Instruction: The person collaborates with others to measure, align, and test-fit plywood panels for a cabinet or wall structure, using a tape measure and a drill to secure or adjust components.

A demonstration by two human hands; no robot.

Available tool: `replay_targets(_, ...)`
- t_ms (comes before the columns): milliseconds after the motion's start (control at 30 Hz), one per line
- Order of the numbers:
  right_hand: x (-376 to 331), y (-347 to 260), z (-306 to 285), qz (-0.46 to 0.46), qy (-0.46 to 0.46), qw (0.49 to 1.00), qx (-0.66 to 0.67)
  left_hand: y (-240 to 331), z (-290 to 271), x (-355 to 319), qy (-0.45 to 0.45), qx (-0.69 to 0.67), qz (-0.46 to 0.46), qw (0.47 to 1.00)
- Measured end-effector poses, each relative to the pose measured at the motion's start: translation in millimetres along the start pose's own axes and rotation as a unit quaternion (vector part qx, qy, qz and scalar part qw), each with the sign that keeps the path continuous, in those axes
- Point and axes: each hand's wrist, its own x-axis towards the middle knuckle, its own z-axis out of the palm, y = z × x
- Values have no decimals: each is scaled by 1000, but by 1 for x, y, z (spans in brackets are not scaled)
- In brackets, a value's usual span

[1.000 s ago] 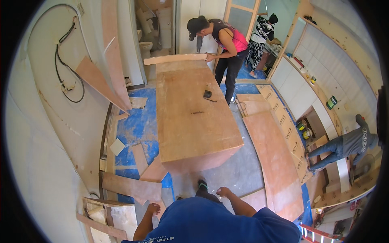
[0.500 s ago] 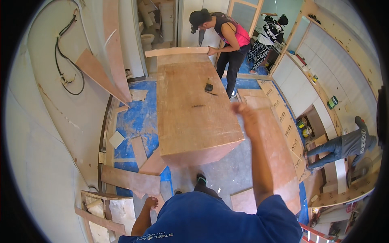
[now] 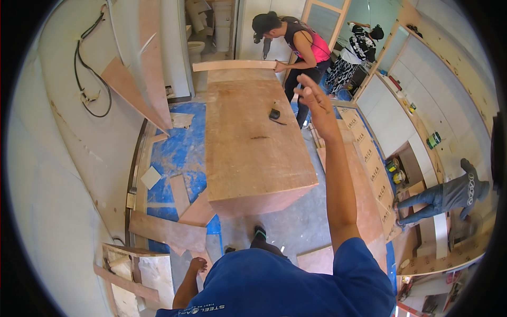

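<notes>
With twelve straight ahead of the wearer, the big plywood box fills the way at twelve, a black tape measure lying on its top. The right hand is raised toward one o'clock, fingers spread loosely and partly bent, nothing visible in its grasp. The left hand hangs low at nine with fingers curled; whether it has hold of anything I cannot tell. Beyond the box, just past twelve, a co-worker bends with a drill over a narrow board at the far end. Flat plywood sheets cover the floor at two, leaving a strip of grey floor beside the box; past them, near three, another worker leans away. Blue sheeting lies at eleven, with tall boards leaning on the wall behind it. Wood offcuts clutter the floor at ten, and a rough timber frame stands at nine, beyond the left hand.
</notes>
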Motion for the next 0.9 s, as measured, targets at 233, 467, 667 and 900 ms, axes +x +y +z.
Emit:
replay_targets(233, -30, 67, 24, 208, 22, 951, 226, -12, -9, 3, 7, 4, -7, 1000)
replay_targets(467, -90, 114, 53, 259, 29, 945, 200, 1, -7, 4, 4, 6, 12, 1000)
replay_targets(667, -270, 147, 124, 252, -314, 906, 130, 1, -12, 13, -5, -3, 12, 1000)
replay_targets(900, -420, 196, 126, 250, -552, 770, -199, 0, -26, 10, -14, -18, 0, 1000)
